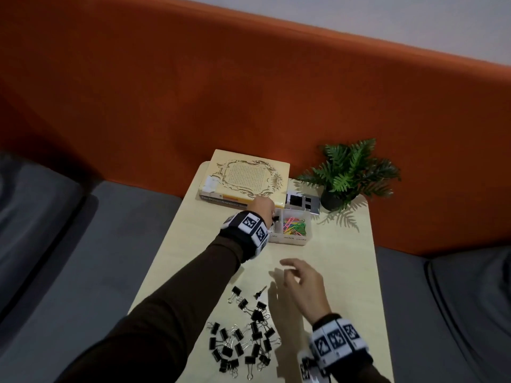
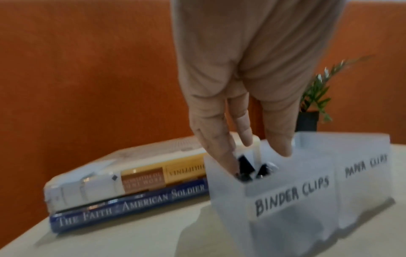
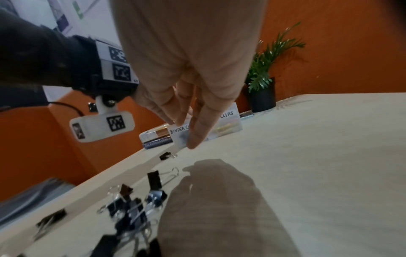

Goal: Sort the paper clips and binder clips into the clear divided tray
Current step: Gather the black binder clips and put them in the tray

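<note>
The left hand (image 2: pixel 239 97), fingers straight and apart, dips into the clear tray's (image 2: pixel 285 200) binder-clip compartment while the empty, relaxed right hand (image 1: pixel 300 286) hovers beside the binder clips (image 1: pixel 243 341) piled on the bench (image 1: pixel 345 261); a careless reach could scatter them.

Head looks down; wrist views share the tray (image 2: pixel 285 191).

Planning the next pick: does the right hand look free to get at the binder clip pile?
Probably yes. The right hand hovers open and empty just beside the binder clip pile on the table, with nothing between them.
</note>
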